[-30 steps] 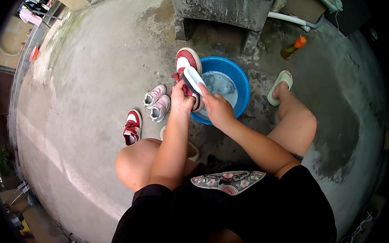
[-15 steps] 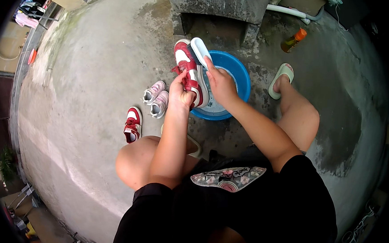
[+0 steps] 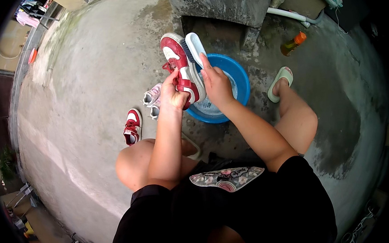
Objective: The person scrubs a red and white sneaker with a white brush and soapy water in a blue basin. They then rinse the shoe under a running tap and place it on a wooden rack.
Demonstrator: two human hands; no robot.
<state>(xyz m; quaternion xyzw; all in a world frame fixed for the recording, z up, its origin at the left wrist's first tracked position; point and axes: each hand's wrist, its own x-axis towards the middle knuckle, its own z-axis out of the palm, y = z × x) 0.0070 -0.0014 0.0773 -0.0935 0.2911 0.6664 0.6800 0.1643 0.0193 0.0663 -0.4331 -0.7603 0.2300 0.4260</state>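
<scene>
My left hand (image 3: 174,94) grips a red and white sneaker (image 3: 173,51) near its heel and laces, its toe pointing away from me. In my right hand (image 3: 216,83) is a white scrub brush (image 3: 195,45) with dark bristles. Those bristles touch the side of the sneaker near the toe. My right index finger lies along the back of the brush. Below both hands stands a round blue basin (image 3: 241,74) holding sudsy water, partly covered by the sneaker and my right hand.
A matching red and white sneaker (image 3: 133,125) stands on the concrete by my left knee. Beside my left forearm is a pair of pink and white shoes (image 3: 152,96), partly hidden. A concrete trough (image 3: 223,6) rises beyond the basin. An orange-capped bottle (image 3: 293,44) stands to the right.
The sneaker and brush have shifted a little left and away from me, with both hands following. My left hand now covers more of the pink and white shoes.
</scene>
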